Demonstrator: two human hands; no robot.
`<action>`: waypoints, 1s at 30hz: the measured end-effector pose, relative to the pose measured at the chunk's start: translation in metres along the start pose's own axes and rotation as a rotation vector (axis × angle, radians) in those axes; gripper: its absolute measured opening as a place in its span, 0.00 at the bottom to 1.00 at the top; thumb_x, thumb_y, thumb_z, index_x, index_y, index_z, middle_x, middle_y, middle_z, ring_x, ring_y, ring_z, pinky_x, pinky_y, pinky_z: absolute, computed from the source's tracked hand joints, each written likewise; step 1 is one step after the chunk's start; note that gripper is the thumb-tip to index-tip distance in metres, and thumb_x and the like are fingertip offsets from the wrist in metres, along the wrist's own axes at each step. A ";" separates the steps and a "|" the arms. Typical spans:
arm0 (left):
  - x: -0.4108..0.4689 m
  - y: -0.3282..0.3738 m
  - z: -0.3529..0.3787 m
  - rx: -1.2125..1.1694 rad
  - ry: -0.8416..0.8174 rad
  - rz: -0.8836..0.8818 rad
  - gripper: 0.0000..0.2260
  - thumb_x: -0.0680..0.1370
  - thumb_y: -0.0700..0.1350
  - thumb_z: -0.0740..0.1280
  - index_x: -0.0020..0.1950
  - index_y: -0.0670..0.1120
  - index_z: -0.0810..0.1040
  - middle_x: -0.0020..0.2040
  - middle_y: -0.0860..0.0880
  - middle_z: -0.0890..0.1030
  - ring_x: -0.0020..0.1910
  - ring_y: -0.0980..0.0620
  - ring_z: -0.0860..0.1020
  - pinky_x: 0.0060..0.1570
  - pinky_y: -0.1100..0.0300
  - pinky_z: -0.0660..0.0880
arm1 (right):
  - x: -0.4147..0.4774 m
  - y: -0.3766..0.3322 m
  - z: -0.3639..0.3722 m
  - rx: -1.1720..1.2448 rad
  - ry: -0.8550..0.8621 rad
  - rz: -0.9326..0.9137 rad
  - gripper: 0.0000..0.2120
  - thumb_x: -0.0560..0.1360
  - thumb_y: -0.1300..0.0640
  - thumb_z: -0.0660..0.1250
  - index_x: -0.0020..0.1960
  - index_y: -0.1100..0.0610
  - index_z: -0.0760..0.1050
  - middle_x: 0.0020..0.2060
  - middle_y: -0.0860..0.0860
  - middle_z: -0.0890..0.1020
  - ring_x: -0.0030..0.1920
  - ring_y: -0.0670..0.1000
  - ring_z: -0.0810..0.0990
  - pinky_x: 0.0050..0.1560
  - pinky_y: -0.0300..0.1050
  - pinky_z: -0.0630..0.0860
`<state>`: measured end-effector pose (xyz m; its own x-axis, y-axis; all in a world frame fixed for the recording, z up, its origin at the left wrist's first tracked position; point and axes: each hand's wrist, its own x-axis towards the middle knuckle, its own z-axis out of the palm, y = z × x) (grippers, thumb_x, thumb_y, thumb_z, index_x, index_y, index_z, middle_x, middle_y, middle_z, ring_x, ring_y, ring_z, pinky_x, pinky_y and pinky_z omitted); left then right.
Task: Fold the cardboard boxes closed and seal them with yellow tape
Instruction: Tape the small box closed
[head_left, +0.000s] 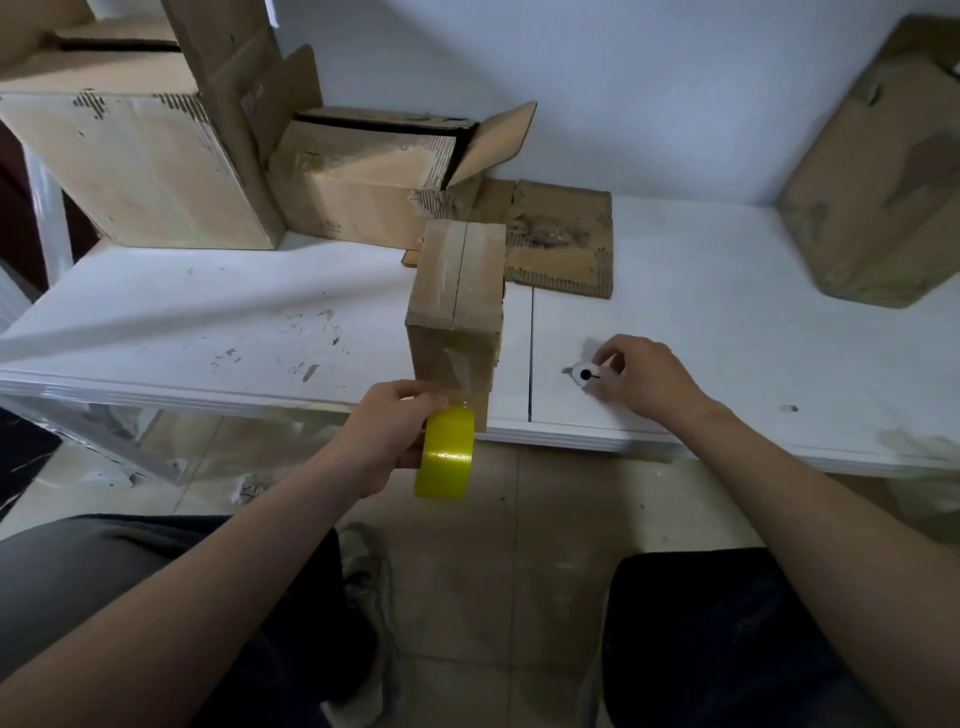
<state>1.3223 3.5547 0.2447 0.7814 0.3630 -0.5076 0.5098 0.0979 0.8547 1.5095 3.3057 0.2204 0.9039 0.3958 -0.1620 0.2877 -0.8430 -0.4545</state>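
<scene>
Seated view of a taping step. The small box (457, 296), flaps folded shut with the seam running near to far, stands at the near edge of the white table (208, 322). The left hand (395, 436) has its fingers curled round the yellow tape roll (445, 457), which is held against the bottom of the box's near face and hangs past the table edge. To the right, the right hand (644, 376) pinches a small white object (586, 375) with its fingertips, probably a cutter. Likely faults: a pull on the roll could drag or tip the light, unheld box off the near edge; slack in the strip could leave wrinkles or a lifted end; a one-handed cut close to the left fingers could nick them or tear the tape unevenly. Hard to make out: the white object is blurred and part covered, so no blade shows. The tape on the box is glossy and faint, and its reach over the top seam cannot be judged. The open large box (130, 161), far left, is cut off by the frame.
</scene>
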 end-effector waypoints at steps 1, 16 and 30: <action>0.000 0.000 0.000 -0.015 -0.006 -0.009 0.06 0.82 0.44 0.67 0.59 0.48 0.79 0.50 0.42 0.84 0.40 0.45 0.86 0.34 0.54 0.81 | 0.001 -0.004 0.003 0.103 -0.018 0.021 0.13 0.72 0.51 0.78 0.52 0.51 0.79 0.44 0.48 0.81 0.40 0.45 0.77 0.39 0.41 0.71; 0.008 -0.006 0.000 -0.119 -0.033 -0.067 0.11 0.80 0.49 0.69 0.59 0.45 0.81 0.51 0.40 0.85 0.48 0.38 0.86 0.43 0.49 0.82 | -0.045 -0.124 -0.006 0.061 0.120 -0.774 0.14 0.77 0.49 0.72 0.62 0.49 0.82 0.55 0.42 0.85 0.62 0.47 0.80 0.57 0.46 0.79; 0.010 -0.011 -0.002 -0.068 -0.011 -0.059 0.11 0.82 0.49 0.67 0.60 0.45 0.80 0.54 0.37 0.84 0.50 0.38 0.85 0.48 0.45 0.83 | -0.038 -0.135 0.014 -0.339 0.243 -0.895 0.09 0.74 0.52 0.76 0.55 0.49 0.86 0.43 0.49 0.88 0.50 0.54 0.86 0.60 0.49 0.78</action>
<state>1.3241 3.5591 0.2303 0.7548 0.3444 -0.5583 0.5300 0.1814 0.8284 1.4314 3.4097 0.2758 0.3379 0.8848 0.3208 0.9382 -0.3437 -0.0403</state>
